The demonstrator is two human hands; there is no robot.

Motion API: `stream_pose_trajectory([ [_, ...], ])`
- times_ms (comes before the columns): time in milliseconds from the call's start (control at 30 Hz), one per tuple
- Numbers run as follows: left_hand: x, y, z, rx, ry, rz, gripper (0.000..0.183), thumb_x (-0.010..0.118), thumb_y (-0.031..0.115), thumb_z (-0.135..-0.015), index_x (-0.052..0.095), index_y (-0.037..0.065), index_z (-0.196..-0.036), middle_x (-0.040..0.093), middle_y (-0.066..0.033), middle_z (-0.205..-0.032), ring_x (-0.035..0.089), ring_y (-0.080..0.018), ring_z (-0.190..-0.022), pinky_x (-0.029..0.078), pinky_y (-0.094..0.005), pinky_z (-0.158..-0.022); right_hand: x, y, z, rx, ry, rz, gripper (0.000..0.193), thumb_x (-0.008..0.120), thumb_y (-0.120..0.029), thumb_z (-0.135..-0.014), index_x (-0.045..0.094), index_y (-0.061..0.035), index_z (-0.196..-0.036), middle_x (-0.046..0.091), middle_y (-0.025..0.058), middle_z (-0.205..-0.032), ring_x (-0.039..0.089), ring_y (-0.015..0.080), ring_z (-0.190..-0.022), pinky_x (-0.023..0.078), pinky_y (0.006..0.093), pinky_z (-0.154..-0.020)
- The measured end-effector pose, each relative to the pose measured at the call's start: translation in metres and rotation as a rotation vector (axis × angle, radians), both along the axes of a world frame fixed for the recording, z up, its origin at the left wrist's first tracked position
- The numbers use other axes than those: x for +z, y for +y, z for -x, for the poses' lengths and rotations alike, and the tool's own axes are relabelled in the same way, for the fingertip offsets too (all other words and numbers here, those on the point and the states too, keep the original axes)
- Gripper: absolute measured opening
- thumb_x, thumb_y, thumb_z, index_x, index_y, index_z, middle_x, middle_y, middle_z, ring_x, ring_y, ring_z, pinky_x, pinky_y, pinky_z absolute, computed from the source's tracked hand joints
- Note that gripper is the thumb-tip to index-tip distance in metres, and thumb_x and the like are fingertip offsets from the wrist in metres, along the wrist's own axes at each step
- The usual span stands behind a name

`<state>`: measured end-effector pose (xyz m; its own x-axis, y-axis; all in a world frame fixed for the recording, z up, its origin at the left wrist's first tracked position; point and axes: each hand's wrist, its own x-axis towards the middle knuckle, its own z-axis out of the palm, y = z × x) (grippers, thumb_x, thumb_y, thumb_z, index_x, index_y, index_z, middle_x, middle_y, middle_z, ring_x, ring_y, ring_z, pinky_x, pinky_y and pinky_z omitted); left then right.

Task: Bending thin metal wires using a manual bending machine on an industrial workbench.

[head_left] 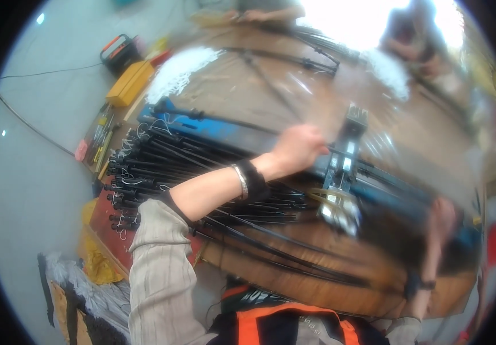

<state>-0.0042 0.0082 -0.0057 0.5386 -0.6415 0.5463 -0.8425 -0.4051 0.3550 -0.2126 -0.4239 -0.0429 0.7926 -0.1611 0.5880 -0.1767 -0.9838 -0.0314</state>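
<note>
Near the middle of the frame, the left hand (298, 148) is seen curled into a loose fist over a long dark rod (374, 172) that runs along the wooden workbench (294, 276); whether the rod is actually gripped cannot be told through the blur. At the right edge, the right hand (442, 215) is smeared by motion, and its fingers cannot be made out. A small metal press (343, 172) is set just right of the left hand. Bundled black rods (156, 167) are stacked at centre left, and a yellow case (130, 83) is seen upper left.
</note>
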Motion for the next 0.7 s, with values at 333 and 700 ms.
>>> stream_pose_trajectory([
  [333,-0.012,0.005,-0.011,-0.010,0.039,0.001,0.014,0.073,0.020,-0.080,0.069,0.006,-0.081,0.061,-0.0114,-0.082,0.060,-0.0316,-0.080,0.050,-0.0410,-0.069,-0.007,-0.005,-0.005,-0.045,0.067,0.087,0.005,0.058,-0.007,-0.091,0.062,-0.0041,-0.093,0.061,0.0130,-0.088,0.057,0.0318,-0.089,0.042,0.0402,-0.085],
  [700,-0.008,0.006,-0.015,-0.059,0.066,-0.195,0.014,0.062,0.021,-0.090,0.063,0.007,-0.087,0.062,-0.0153,-0.081,0.062,-0.0364,-0.078,0.049,-0.0451,-0.067,0.001,0.023,-0.004,0.236,-0.135,0.085,0.021,0.060,-0.003,-0.088,0.065,-0.0030,-0.108,0.066,0.0160,-0.108,0.059,0.0339,-0.111,0.041,0.0459,-0.099],
])
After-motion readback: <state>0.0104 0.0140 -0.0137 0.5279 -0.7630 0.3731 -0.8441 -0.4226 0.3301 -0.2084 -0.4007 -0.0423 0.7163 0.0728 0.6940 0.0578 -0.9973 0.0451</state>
